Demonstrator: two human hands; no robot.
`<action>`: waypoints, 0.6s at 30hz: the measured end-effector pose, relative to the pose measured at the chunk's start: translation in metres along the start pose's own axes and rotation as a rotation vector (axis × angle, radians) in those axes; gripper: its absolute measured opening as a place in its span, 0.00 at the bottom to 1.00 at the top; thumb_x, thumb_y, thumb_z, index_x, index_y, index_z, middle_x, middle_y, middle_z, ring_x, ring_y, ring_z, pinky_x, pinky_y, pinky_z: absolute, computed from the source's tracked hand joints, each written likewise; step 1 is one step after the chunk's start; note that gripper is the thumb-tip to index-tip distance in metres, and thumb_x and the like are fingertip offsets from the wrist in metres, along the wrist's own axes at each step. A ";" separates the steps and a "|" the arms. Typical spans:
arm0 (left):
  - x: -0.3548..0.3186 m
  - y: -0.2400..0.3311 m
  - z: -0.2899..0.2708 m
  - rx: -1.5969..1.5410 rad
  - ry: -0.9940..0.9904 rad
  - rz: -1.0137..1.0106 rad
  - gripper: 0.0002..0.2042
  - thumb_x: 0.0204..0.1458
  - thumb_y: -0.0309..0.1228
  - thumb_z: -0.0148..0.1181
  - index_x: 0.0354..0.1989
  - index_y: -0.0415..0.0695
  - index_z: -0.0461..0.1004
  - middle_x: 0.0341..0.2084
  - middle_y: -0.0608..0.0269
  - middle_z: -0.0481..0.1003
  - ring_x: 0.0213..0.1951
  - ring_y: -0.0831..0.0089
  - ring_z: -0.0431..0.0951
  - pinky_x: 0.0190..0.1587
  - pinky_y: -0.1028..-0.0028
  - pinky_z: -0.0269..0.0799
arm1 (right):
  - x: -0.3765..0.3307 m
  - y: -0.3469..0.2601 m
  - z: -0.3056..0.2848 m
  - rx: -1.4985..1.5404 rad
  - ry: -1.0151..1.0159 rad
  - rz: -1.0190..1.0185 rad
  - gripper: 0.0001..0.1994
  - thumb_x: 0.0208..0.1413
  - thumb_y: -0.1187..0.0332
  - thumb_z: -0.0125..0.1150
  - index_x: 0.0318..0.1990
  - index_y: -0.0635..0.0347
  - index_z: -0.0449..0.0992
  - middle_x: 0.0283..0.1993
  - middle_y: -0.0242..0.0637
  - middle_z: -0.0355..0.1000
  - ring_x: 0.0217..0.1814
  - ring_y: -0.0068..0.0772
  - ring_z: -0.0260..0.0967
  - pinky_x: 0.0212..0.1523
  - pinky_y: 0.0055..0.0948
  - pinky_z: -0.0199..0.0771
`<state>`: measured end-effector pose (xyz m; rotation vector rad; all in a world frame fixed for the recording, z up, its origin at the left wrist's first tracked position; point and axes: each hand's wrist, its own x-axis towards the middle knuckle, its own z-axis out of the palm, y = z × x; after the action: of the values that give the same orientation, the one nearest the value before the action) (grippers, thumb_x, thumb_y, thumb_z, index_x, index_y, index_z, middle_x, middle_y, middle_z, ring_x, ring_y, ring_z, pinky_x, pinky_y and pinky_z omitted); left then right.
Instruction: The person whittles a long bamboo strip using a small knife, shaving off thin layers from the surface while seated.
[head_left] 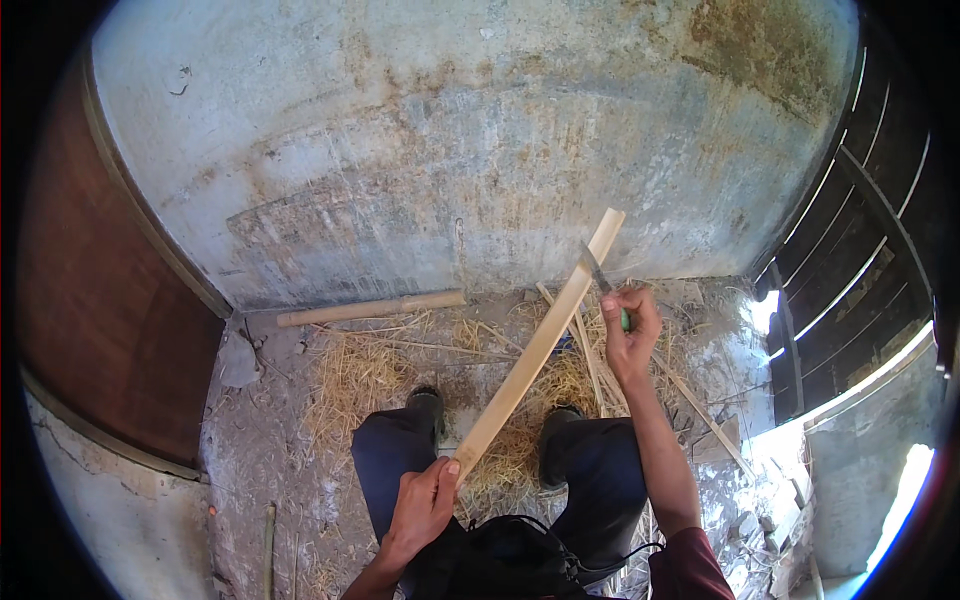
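Bag strap's point(520, 545) dangling at my waist. My left hand point(425, 505) is gripping the slat point(535, 350) slanting over my knees, right hand point(630, 335) clenching the knife point(597, 270) against it. Blade's skidding toward my left fingers is my worry; the slat's wobbling unsupported.

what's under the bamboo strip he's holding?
Under the bamboo strip: a litter of pale shavings, loose thin slats, the dirt floor and two dark shoes. The left hand covers its lower end; the ground directly beneath the strip is hidden.
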<state>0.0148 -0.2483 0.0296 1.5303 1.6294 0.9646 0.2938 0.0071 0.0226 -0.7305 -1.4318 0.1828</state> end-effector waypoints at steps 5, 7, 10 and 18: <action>-0.001 -0.002 -0.007 0.024 0.030 -0.011 0.20 0.77 0.36 0.46 0.31 0.37 0.72 0.15 0.61 0.70 0.17 0.72 0.73 0.24 0.67 0.68 | -0.004 -0.015 0.003 0.023 -0.059 0.051 0.12 0.63 0.72 0.74 0.33 0.64 0.74 0.31 0.45 0.79 0.34 0.36 0.79 0.38 0.31 0.78; 0.001 -0.004 -0.006 0.015 0.036 -0.017 0.20 0.77 0.36 0.46 0.31 0.37 0.72 0.15 0.61 0.70 0.17 0.72 0.73 0.24 0.67 0.67 | -0.011 -0.024 0.004 -0.013 -0.164 -0.057 0.12 0.62 0.73 0.74 0.32 0.64 0.73 0.31 0.45 0.79 0.32 0.37 0.80 0.34 0.31 0.77; 0.000 -0.004 -0.008 -0.005 0.033 -0.034 0.21 0.77 0.36 0.46 0.30 0.38 0.72 0.15 0.61 0.70 0.17 0.73 0.72 0.24 0.68 0.67 | -0.013 -0.026 0.007 0.064 -0.244 -0.152 0.12 0.62 0.73 0.74 0.33 0.63 0.73 0.31 0.45 0.80 0.31 0.37 0.80 0.31 0.30 0.76; -0.016 -0.011 -0.014 0.005 -0.005 -0.006 0.22 0.77 0.37 0.45 0.28 0.38 0.71 0.14 0.62 0.69 0.17 0.74 0.71 0.23 0.68 0.66 | -0.002 -0.006 0.000 0.063 -0.022 0.030 0.10 0.63 0.75 0.72 0.34 0.64 0.74 0.33 0.45 0.80 0.36 0.35 0.81 0.40 0.32 0.78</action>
<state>-0.0014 -0.2657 0.0265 1.5296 1.6330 0.9530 0.2914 0.0014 0.0247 -0.6999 -1.4300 0.2587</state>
